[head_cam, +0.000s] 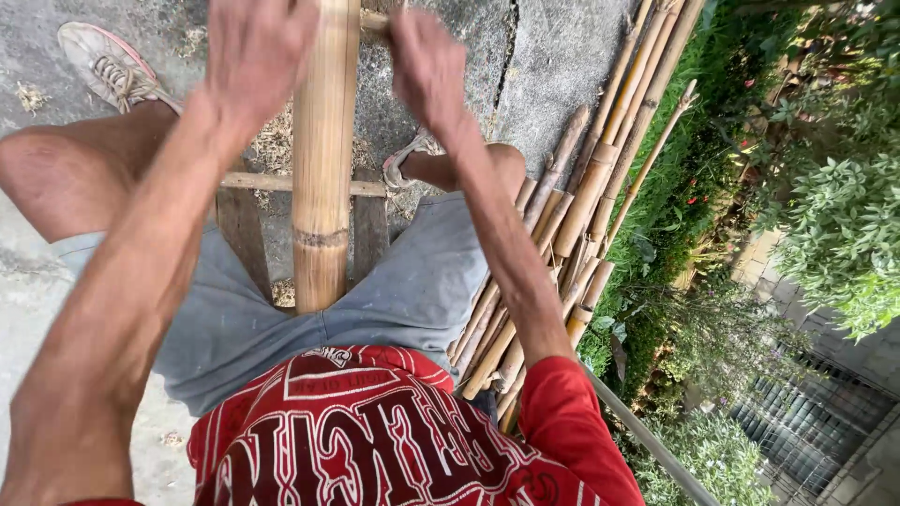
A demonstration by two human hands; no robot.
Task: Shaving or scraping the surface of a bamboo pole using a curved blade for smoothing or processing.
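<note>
Currently the thick bamboo pole (323, 159), stood between the knees, is clamped by the left hand (255, 52) while the right hand (427, 66) is closed on a blurred handle (375, 21); slippage risks a cut.

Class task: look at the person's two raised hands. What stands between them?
In the head view, a thick bamboo pole stands between the left hand and the right hand.

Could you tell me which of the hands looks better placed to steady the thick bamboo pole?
Probably the left hand: it rests against the bamboo pole itself, while the right hand sits beside it, apparently gripping something smaller.
</note>
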